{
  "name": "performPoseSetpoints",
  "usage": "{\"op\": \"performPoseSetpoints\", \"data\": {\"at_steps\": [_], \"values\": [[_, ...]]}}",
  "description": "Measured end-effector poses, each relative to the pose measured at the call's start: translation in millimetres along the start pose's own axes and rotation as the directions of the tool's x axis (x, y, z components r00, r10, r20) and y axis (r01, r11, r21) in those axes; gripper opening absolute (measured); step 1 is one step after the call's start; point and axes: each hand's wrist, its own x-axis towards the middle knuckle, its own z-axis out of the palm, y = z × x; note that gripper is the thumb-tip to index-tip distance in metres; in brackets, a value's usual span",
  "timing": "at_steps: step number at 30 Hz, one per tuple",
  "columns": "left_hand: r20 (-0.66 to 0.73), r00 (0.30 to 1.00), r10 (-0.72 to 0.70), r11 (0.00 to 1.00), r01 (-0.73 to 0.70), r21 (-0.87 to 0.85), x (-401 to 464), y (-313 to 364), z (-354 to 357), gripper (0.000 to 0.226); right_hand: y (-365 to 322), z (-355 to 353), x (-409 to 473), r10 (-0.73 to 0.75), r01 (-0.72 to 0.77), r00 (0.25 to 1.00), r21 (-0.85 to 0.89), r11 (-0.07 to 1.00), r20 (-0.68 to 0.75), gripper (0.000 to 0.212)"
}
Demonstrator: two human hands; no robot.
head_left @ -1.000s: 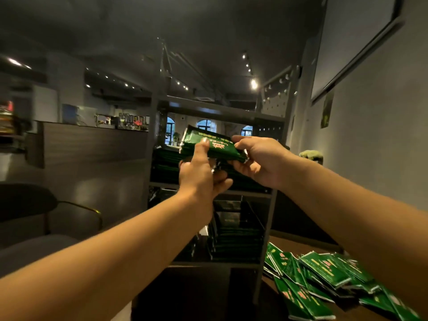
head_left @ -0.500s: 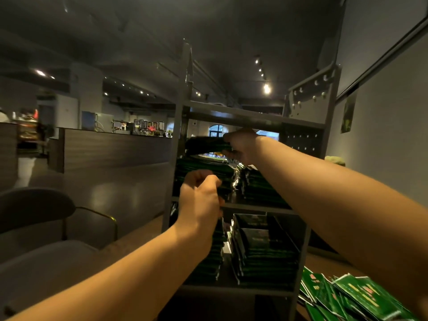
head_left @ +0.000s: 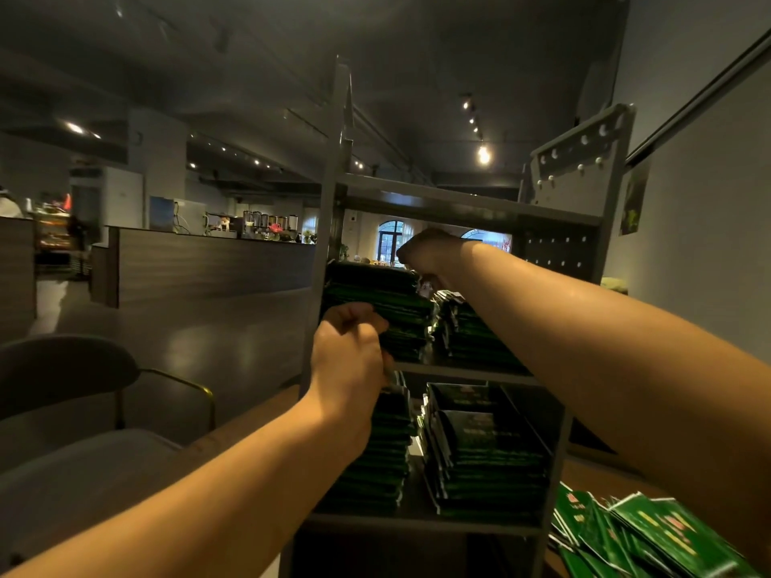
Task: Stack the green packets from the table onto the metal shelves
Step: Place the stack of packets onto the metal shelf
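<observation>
Packets lie flat — left grip curled, right grip unclear.

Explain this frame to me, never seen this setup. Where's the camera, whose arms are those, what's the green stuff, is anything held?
There is no robot here. A person wears a wide-angle camera on the head, so you look out along their own two bare arms. In front stands a metal shelf unit with stacks of green packets on its upper and lower levels. More loose packets lie on the table at the lower right. The right hand reaches over the top of the upper left stack; whether it grips a packet is not clear. The left hand is curled in front of that stack's edge; whether it holds anything is not clear either.
</observation>
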Motion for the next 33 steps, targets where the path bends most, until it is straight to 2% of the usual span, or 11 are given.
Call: {"op": "performPoseSetpoints", "data": {"at_steps": [2,6,11,12,14,17,24,29,33], "values": [[-0.002,1.0,0.016,1.0,-0.016,0.011,1.6,-0.5,0.6,0.023,-1.1,-3.2,-3.6,-0.037,0.033,0.998,-0.084,0.996,-0.049,0.012],[-0.001,0.997,0.074,0.996,-0.074,0.059,3.1,-1.7,3.0,0.016,-2.3,-9.0,-25.2,-0.115,0.103,0.988,-0.115,0.988,-0.1,0.025],[-0.001,0.989,0.148,0.972,-0.145,0.187,-1.4,5.9,19.3,0.005,17.6,-20.8,-83.5,-0.233,0.259,0.96,0.178,0.949,-0.155,0.019],[0.008,0.985,0.172,0.964,-0.17,0.204,-1.7,9.0,22.1,0.003,20.6,-21.7,-93.8,-0.25,0.28,0.955,0.207,0.938,-0.16,0.019],[0.034,0.98,0.194,0.961,-0.197,0.192,-11.0,12.7,35.8,0.016,34.7,-30.5,-121.7,-0.266,0.302,0.949,0.25,0.92,-0.17,0.017],[0.089,0.964,0.25,0.95,-0.262,0.169,-23.6,9.9,53.5,0.015,59.4,-45.5,-158.9,-0.279,0.327,0.941,0.302,0.895,-0.194,0.016],[0.305,0.906,0.293,0.946,-0.32,0.043,-70.5,-28.2,111.7,0.013,161.5,-76.0,-221.6,-0.103,0.206,0.961,0.416,0.886,-0.256,0.019],[0.445,0.866,0.226,0.966,-0.259,0.015,-115.4,-93.9,150.0,0.014,249.4,-79.0,-257.9,0.042,0.103,0.952,0.443,0.891,-0.305,0.019],[0.547,0.831,0.102,0.972,-0.199,0.121,-144.6,-160.4,174.3,0.013,324.4,-71.9,-280.5,0.176,-0.042,0.942,0.418,0.907,-0.286,0.02]]}}
